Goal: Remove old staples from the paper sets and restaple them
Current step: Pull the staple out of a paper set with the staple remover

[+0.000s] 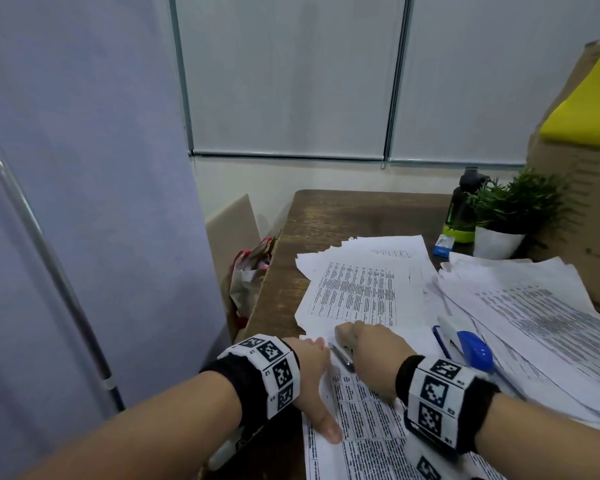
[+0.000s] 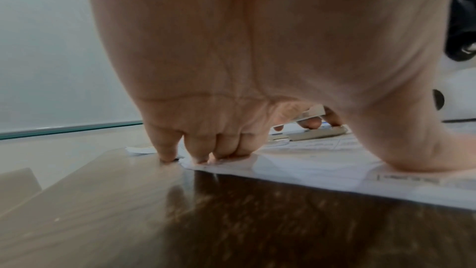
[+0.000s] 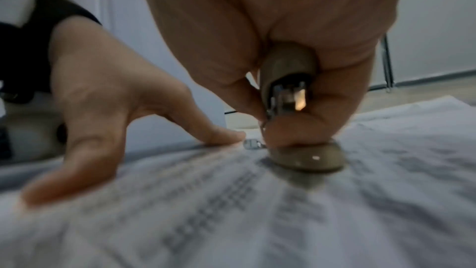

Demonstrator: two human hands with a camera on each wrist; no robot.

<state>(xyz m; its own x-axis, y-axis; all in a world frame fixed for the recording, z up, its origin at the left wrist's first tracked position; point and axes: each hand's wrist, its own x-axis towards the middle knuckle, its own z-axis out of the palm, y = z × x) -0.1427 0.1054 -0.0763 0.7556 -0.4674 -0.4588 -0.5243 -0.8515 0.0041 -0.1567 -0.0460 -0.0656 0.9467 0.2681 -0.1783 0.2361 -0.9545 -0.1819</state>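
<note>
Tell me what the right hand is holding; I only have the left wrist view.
Observer: The right hand grips a small beige tool, its base resting on the paper set.
Operator: Any other stapler around?
Observer: Yes, a blue and white stapler lies on the papers, to the right of that hand.
Operator: What's at the table's far end?
Observer: A potted plant and a dark bottle stand at its far right corner.

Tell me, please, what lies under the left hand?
The left hand presses the printed paper set, which lies on the wooden table. Its fingertips cover the corner, so any staple there is hidden.
</note>
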